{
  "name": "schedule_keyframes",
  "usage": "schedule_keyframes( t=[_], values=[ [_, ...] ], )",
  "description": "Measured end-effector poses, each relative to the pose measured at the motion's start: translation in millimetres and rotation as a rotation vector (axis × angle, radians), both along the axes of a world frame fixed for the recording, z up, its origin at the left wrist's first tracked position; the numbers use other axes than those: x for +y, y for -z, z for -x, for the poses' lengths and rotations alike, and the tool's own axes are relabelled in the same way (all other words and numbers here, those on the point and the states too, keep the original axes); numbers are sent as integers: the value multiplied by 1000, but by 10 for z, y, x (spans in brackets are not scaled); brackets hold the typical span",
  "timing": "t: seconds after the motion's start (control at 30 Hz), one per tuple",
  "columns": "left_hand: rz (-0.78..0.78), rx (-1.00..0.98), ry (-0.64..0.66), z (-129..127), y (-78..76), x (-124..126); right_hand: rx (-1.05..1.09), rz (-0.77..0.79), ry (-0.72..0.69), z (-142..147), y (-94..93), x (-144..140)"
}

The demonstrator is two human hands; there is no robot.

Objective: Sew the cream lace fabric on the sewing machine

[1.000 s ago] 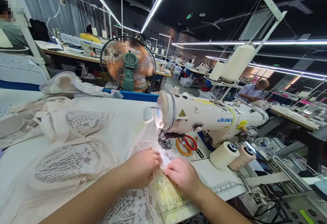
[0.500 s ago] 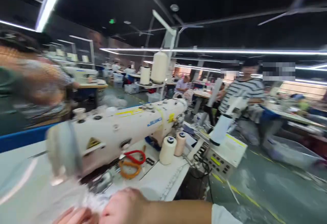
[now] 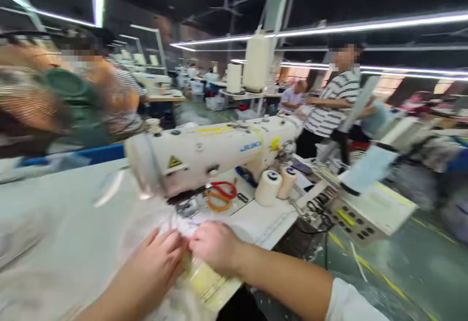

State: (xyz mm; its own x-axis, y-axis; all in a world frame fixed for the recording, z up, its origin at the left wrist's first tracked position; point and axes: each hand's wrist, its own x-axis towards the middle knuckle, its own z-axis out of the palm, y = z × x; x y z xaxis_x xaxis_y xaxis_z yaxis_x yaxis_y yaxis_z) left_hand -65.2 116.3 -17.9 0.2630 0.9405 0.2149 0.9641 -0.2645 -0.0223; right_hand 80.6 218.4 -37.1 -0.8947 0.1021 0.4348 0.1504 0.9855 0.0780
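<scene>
Both hands meet at the front edge of a white sewing machine [image 3: 219,145], over thin white fabric [image 3: 146,221]. My left hand [image 3: 163,257] has its fingers curled down on the fabric. Close against it, my right hand [image 3: 214,245] is closed, pinching the same cloth; its fingertips are partly hidden. The fabric spreads left over the table and hangs toward me. Beyond the hands, on the machine bed, lie orange-handled scissors [image 3: 218,200] and a red-handled pair [image 3: 227,189]. A cream thread cone [image 3: 268,189] and a peach one [image 3: 287,183] stand to their right.
A control box [image 3: 373,213] with buttons sits at the table's right side, cables hanging below. Large thread cones [image 3: 256,62] stand on a rack behind the machine. One person in a striped shirt [image 3: 332,101] stands beyond; others sit at left.
The view has swung left and downward, so the machine sits lower relative to the room and both hands show more fully. The standing person has turned sideways. Both hands stay on the fabric.
</scene>
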Motion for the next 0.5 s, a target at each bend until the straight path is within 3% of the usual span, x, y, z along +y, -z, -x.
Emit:
schedule_keyframes(
  t=[0.1,0.27,0.5],
  values=[
    [90,-1,-94,20,-117,-204,59,75,-109,-1,104,9],
    [57,-34,-89,58,-73,-112,148,94,-205,-13,166,7],
    [35,-56,-75,223,-87,-76,186,127,-199,-19,173,14]
  ],
)
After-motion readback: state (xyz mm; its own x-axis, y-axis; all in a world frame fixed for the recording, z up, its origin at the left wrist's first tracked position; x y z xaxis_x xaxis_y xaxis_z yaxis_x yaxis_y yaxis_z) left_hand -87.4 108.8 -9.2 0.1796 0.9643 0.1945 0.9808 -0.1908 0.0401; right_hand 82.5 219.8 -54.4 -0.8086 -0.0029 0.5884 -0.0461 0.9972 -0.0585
